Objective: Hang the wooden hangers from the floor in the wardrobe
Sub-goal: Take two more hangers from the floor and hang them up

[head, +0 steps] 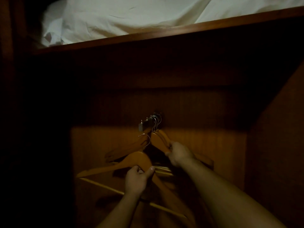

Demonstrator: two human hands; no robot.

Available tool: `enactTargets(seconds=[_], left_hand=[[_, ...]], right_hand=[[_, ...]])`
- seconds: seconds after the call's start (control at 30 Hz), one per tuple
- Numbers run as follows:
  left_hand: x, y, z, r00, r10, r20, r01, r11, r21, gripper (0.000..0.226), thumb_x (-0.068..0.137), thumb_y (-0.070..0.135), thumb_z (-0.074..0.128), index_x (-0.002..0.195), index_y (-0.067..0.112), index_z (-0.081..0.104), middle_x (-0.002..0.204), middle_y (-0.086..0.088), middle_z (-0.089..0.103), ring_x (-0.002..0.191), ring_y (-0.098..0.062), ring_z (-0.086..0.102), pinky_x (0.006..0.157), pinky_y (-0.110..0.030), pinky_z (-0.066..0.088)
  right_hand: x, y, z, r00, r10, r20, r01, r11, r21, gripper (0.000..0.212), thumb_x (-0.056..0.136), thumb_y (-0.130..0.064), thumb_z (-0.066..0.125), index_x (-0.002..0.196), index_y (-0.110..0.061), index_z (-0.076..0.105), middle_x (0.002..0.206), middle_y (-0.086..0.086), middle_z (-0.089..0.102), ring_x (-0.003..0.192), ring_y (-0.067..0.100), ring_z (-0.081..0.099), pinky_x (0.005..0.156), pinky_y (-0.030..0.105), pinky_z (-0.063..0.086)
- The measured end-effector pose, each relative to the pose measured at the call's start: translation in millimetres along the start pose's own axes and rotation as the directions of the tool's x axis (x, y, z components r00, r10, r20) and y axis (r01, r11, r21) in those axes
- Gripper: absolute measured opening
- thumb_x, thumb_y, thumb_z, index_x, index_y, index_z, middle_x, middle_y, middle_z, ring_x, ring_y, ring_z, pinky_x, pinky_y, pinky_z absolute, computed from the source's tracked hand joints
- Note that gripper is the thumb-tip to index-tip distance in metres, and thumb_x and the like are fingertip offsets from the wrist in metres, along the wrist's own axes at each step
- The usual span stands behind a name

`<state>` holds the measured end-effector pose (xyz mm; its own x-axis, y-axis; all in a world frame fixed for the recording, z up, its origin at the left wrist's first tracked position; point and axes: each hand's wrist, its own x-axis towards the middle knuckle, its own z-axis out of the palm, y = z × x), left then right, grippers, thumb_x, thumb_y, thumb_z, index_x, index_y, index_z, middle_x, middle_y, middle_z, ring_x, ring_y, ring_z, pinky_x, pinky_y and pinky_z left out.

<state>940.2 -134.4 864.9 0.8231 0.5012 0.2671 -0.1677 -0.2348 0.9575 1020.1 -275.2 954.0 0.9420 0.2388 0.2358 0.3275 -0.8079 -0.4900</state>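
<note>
Head view: my left hand (137, 178) grips a hanger (131, 160), hook (146, 138) just below the rail (144, 125); right hand (179, 155) grips the hung hangers (159, 141).

The wardrobe (181, 71) is very dim inside. A wooden shelf (164, 32) slants across the top, with crumpled white bedding (115, 17) piled on it. Lower down, a warm patch of light falls on the brown back panel (205, 145). The left is lost in shadow, and a side panel (279, 129) rises on the right.
</note>
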Motion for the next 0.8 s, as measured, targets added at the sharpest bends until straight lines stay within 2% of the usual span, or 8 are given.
enactTargets(seconds=[0.17, 0.27, 0.33, 0.43, 0.57, 0.7, 0.8], left_hand=[[-5.1, 9.3, 10.1, 0.999, 0.023, 0.039, -0.024, 0.999, 0.024, 0.043, 0.085, 0.030, 0.076, 0.065, 0.014, 0.041, 0.056, 0.002, 0.044, 0.050, -0.012, 0.041, 0.057, -0.028, 0.035], [-5.5, 23.7, 14.1, 0.997, 0.065, 0.046, -0.067, 0.997, 0.039, 0.041, 0.087, 0.029, 0.074, 0.062, 0.018, 0.044, 0.051, 0.011, 0.046, 0.044, -0.003, 0.044, 0.049, -0.021, 0.035], [-2.4, 34.1, 13.4, 0.995, 0.074, 0.065, -0.077, 0.996, 0.042, 0.037, 0.088, 0.032, 0.072, 0.061, 0.018, 0.051, 0.051, 0.011, 0.051, 0.049, -0.006, 0.049, 0.052, -0.023, 0.037], [-0.5, 45.5, 12.4, 0.991, 0.080, 0.110, -0.086, 0.995, 0.049, 0.036, 0.089, 0.039, 0.069, 0.067, 0.013, 0.056, 0.058, 0.002, 0.052, 0.055, -0.015, 0.048, 0.060, -0.028, 0.037], [-6.1, 55.8, 19.7, 0.985, 0.099, 0.141, -0.102, 0.995, 0.017, 0.037, 0.092, 0.033, 0.067, 0.063, 0.015, 0.052, 0.057, 0.003, 0.051, 0.054, -0.013, 0.048, 0.056, -0.027, 0.036], [-3.9, 65.6, 18.5, 0.980, 0.119, 0.160, -0.127, 0.991, 0.042, 0.036, 0.093, 0.035, 0.064, 0.065, 0.016, 0.054, 0.059, 0.002, 0.055, 0.056, -0.014, 0.051, 0.058, -0.027, 0.038], [3.9, 73.5, 8.6, 0.969, 0.119, 0.216, -0.130, 0.991, 0.040, 0.026, 0.094, 0.035, 0.064, 0.077, 0.015, 0.064, 0.070, 0.001, 0.066, 0.069, -0.018, 0.063, 0.070, -0.034, 0.050]], right_hand=[[-12.9, 17.5, -4.6, 0.995, -0.020, -0.095, 0.018, 1.000, -0.024, 0.031, 0.100, -0.026, 0.053, 0.130, -0.022, 0.051, 0.116, 0.000, 0.063, 0.094, 0.017, 0.061, 0.077, 0.032, 0.053], [-29.5, 25.1, -6.5, 0.963, -0.148, -0.227, 0.172, 0.981, 0.088, 0.022, 0.100, -0.041, 0.049, 0.113, -0.024, 0.053, 0.101, -0.004, 0.064, 0.084, 0.013, 0.064, 0.075, 0.037, 0.060], [-43.7, 25.5, -6.0, 0.953, -0.229, -0.201, 0.255, 0.960, 0.118, 0.032, 0.097, -0.056, 0.045, 0.109, -0.027, 0.052, 0.094, -0.008, 0.063, 0.081, 0.010, 0.064, 0.074, 0.037, 0.059], [-57.4, 26.3, 0.5, 0.960, -0.274, -0.058, 0.277, 0.960, 0.042, 0.055, 0.087, -0.075, 0.041, 0.119, -0.031, 0.051, 0.097, -0.011, 0.064, 0.087, 0.008, 0.062, 0.075, 0.034, 0.054], [-58.5, 31.4, 9.2, 0.963, -0.266, 0.034, 0.266, 0.964, -0.025, 0.045, 0.094, -0.057, 0.050, 0.127, -0.027, 0.048, 0.104, -0.003, 0.066, 0.089, 0.015, 0.062, 0.069, 0.031, 0.047], [-57.2, 29.1, 3.6, 0.963, -0.265, -0.035, 0.267, 0.963, 0.043, 0.041, 0.098, -0.047, 0.050, 0.132, -0.025, 0.049, 0.120, 0.003, 0.064, 0.106, 0.024, 0.062, 0.081, 0.031, 0.045], [-52.1, 23.2, -0.5, 0.965, -0.259, -0.047, 0.264, 0.949, 0.173, 0.040, 0.097, -0.048, 0.050, 0.131, -0.027, 0.050, 0.118, 0.000, 0.066, 0.104, 0.021, 0.064, 0.090, 0.039, 0.053]])
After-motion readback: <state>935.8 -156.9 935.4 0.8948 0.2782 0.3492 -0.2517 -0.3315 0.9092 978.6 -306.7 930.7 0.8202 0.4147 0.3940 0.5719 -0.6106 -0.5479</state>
